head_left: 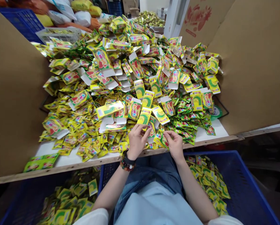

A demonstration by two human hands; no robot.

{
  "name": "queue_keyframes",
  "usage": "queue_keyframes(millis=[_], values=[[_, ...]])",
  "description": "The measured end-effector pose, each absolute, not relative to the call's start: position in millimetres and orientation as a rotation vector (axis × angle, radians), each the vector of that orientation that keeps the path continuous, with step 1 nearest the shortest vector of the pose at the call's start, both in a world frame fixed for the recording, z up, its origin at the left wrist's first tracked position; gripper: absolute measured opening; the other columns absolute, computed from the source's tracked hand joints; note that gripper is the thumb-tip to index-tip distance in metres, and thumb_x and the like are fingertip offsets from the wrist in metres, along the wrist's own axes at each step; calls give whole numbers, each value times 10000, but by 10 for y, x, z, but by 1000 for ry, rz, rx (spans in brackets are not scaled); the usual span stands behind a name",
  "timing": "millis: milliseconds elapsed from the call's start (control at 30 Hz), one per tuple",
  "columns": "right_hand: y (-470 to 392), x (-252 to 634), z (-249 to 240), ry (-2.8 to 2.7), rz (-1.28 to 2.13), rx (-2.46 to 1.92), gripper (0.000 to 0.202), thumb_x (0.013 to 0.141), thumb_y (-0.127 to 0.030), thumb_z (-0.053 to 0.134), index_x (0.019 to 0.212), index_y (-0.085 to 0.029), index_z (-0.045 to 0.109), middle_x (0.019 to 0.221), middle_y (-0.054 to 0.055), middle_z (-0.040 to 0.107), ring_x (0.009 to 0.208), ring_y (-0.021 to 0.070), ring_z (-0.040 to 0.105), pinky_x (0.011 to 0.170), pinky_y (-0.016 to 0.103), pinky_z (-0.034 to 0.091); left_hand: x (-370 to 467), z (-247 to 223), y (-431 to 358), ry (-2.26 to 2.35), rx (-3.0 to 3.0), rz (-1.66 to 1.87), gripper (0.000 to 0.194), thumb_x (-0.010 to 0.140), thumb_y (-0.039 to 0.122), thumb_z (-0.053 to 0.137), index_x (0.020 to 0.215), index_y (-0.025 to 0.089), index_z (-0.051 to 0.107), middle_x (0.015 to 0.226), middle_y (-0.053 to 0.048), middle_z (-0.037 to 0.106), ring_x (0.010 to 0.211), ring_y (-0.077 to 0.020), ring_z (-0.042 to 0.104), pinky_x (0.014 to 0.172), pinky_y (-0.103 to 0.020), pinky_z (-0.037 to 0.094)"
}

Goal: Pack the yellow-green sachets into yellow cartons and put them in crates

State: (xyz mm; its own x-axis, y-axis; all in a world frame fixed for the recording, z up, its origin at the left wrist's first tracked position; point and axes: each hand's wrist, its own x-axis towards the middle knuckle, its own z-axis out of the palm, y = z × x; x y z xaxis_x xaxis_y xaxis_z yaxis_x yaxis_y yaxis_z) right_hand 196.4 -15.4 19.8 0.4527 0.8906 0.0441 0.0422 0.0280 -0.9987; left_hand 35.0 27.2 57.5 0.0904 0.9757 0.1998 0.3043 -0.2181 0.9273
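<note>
My left hand (137, 141), with dark bands and a beaded bracelet on its wrist, is at the table's front edge. Its fingers are curled and its thumb presses on a small yellow-and-green carton (151, 129), partly hidden by the hand. To its right, my right hand (175, 146) pinches a small candy sachet (162, 139) between thumb and fingers. Just beyond the hands, several flat yellow cartons (144, 116) lie on a heap of open-flapped boxes (135, 66). Loose yellow sachets (88, 143) spread to the left, green sachets (183, 122) to the right.
Cardboard walls (254, 68) flank the table (218, 128). A green tape roll (216, 112) lies at the right. Below are blue crates (245, 187) with filled packs, one on each side of my lap. A flat green strip (40, 162) lies front left. Sacks (62, 15) stand behind.
</note>
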Motion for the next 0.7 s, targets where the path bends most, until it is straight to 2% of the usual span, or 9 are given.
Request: queue_keyframes(millis=[67, 133, 233, 367, 467, 567, 633, 700], values=[[-159, 1961, 242, -947, 725, -1443, 254, 824, -411, 633, 779, -175, 713, 724, 30, 710, 668, 166, 621, 655, 285, 480, 401, 612, 291, 1180, 1596, 1018, 336, 757, 429, 720, 960, 161, 712, 836, -46, 687, 633, -123, 579, 584, -230, 468], [-161, 1929, 289, -1018, 658, -1462, 249, 853, -401, 606, 801, -181, 713, 750, 34, 718, 693, 173, 634, 677, 289, 483, 476, 609, 270, 1067, 1507, 900, 400, 701, 430, 768, 978, 149, 704, 754, -26, 664, 605, -122, 561, 542, -221, 444], [-174, 1900, 345, -1076, 658, -1409, 241, 876, -387, 594, 903, -189, 728, 847, 50, 738, 785, 192, 662, 750, 311, 506, 566, 553, 214, 1044, 1351, 967, 362, 635, 415, 821, 819, 134, 687, 645, 6, 599, 596, -113, 529, 555, -219, 435], [-253, 1968, 407, -1254, 764, -1366, 359, 863, -343, 632, 1204, -237, 668, 1118, 78, 710, 960, 227, 660, 794, 339, 542, 559, 483, 180, 1051, 1114, 1135, 409, 576, 420, 855, 692, 158, 563, 616, 49, 522, 561, -88, 491, 541, -215, 423], [-337, 2008, 475, -1556, 539, -1472, 427, 891, -221, 564, 1311, -290, 598, 1059, 76, 687, 917, 227, 646, 791, 355, 538, 525, 448, 153, 1084, 1100, 1178, 443, 626, 445, 819, 619, 166, 475, 567, 74, 433, 507, -58, 397, 489, -194, 350], [-394, 1979, 530, -1862, 214, -1572, 525, 883, -111, 515, 1356, -333, 551, 927, 61, 644, 776, 194, 610, 705, 299, 507, 538, 404, 107, 1027, 1144, 1123, 434, 684, 445, 778, 601, 165, 456, 558, 72, 428, 514, -56, 377, 494, -189, 335], [-404, 1949, 527, -2021, 131, -1559, 512, 883, -73, 500, 1311, -335, 595, 826, 48, 628, 685, 168, 577, 634, 258, 472, 560, 363, 84, 997, 1160, 1101, 416, 700, 438, 764, 615, 168, 459, 579, 64, 455, 537, -65, 409, 511, -191, 361], [-390, 1937, 483, -2053, 166, -1510, 428, 882, -67, 496, 1182, -305, 687, 761, 43, 630, 630, 152, 560, 601, 244, 453, 572, 314, 82, 1052, 1151, 1160, 400, 711, 426, 755, 632, 173, 455, 599, 63, 458, 543, -66, 414, 508, -187, 365]])
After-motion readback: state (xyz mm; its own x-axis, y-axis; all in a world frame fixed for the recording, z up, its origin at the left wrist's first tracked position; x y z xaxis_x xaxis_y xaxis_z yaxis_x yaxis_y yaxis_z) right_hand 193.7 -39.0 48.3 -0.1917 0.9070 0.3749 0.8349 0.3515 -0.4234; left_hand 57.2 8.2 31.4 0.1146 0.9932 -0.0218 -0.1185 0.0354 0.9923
